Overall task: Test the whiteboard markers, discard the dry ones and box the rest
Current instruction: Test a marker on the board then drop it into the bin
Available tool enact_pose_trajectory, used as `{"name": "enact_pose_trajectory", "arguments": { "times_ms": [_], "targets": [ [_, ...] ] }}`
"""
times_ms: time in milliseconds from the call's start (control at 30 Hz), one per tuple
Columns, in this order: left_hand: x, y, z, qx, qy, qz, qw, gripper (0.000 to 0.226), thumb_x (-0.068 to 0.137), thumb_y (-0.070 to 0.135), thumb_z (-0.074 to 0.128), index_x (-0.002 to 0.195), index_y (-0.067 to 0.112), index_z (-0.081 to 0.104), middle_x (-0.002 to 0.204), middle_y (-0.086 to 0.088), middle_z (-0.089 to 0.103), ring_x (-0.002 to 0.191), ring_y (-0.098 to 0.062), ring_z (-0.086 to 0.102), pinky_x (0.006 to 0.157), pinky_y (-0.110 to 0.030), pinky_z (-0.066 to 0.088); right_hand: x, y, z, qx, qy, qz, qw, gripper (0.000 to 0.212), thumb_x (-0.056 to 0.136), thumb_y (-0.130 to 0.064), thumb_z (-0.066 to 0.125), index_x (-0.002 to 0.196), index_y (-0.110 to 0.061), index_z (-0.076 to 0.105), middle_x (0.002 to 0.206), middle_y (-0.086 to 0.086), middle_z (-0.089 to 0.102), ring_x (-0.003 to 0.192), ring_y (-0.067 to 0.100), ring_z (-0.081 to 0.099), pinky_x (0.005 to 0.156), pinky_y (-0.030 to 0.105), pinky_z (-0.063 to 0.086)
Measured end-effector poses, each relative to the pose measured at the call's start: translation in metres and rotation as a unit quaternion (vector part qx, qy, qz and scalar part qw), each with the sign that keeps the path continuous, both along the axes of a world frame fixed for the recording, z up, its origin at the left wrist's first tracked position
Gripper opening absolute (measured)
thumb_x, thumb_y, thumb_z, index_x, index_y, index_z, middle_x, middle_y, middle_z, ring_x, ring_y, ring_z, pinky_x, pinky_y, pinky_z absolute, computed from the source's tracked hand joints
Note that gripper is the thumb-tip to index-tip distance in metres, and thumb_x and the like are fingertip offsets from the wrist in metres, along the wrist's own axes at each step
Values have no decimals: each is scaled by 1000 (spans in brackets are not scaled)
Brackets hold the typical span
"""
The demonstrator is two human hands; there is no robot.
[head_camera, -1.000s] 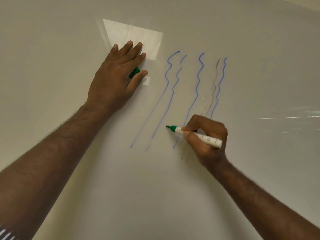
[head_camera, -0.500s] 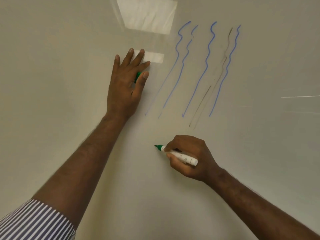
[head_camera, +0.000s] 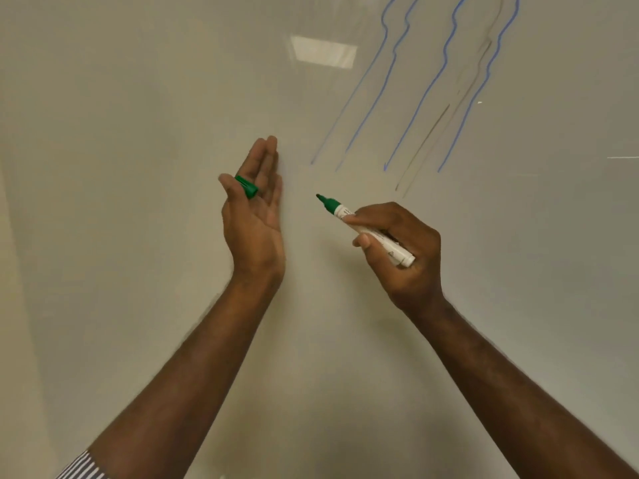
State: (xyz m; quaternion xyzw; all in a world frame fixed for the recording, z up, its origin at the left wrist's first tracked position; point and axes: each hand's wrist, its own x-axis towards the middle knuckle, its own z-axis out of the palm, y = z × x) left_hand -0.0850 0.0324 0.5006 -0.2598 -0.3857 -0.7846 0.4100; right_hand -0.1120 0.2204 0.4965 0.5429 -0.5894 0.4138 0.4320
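My right hand (head_camera: 404, 250) grips an uncapped white marker with a green neck (head_camera: 363, 226). Its dark tip points up and left, a short way off the whiteboard (head_camera: 138, 98). My left hand (head_camera: 254, 209) is turned palm inward, fingers straight, and pins the green cap (head_camera: 247, 187) between thumb and fingers. The cap and the marker tip are about a hand's width apart. Several wavy blue test lines (head_camera: 415, 84) and a faint grey-brown line (head_camera: 432, 140) run down the board at the upper right. No green line shows on the board.
The whiteboard fills the whole view. A ceiling light reflects as a bright patch (head_camera: 323, 55) near the top centre. The board's left edge (head_camera: 14, 305) runs down the left side. A striped sleeve cuff (head_camera: 83, 466) shows at the bottom left.
My left hand lifted off the board and came down, palm turned inward with the cap showing. My right hand drew the marker down and away from the lines. The view tilted downward.
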Motion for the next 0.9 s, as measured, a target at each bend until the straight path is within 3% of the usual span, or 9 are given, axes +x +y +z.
{"name": "enact_pose_trajectory", "arguments": {
  "times_ms": [167,433,633,767,833,900],
  "targets": [
    [19,19,-19,4,7,-89,996,60,108,48,4,152,25,37,156,-1,46,146,-17,41,125,-50,19,20,-16,-16,0,-9,39,999,21,91,-14,66,112,-11,67,103,-2,72,73,22,73,59,39,57],
    [24,33,-18,-14,7,-113,993,62,104,52,4,156,29,29,160,0,40,147,-20,39,125,-56,16,22,-22,-18,-12,-9,47,999,22,92,-19,65,113,-11,68,109,-2,71,89,12,74,70,29,62],
    [27,45,-22,-12,-3,-159,987,60,106,49,7,147,24,43,158,-4,43,145,-24,43,123,-59,20,23,-18,-13,2,-22,60,998,21,93,-15,67,113,-12,68,111,-4,72,90,9,73,74,27,60],
    [28,53,-25,3,-7,-233,973,51,108,40,14,117,13,56,154,-14,46,143,-30,44,123,-60,19,18,-12,-13,-7,-73,67,995,18,92,-12,70,109,-15,72,104,-3,76,78,20,74,55,38,58],
    [29,59,-26,21,-7,-287,958,52,106,39,16,108,12,60,154,-18,45,145,-34,42,122,-58,20,16,-9,-12,-10,-100,88,991,16,89,-8,75,103,-16,74,101,-5,76,81,18,74,59,30,59],
    [30,63,-28,42,-9,-351,936,54,104,43,18,118,12,60,157,-17,42,147,-36,37,123,-55,22,17,-7,-11,-10,-117,104,988,20,84,0,77,99,-14,73,98,-6,75,86,16,74,68,24,57]
  ]
}}
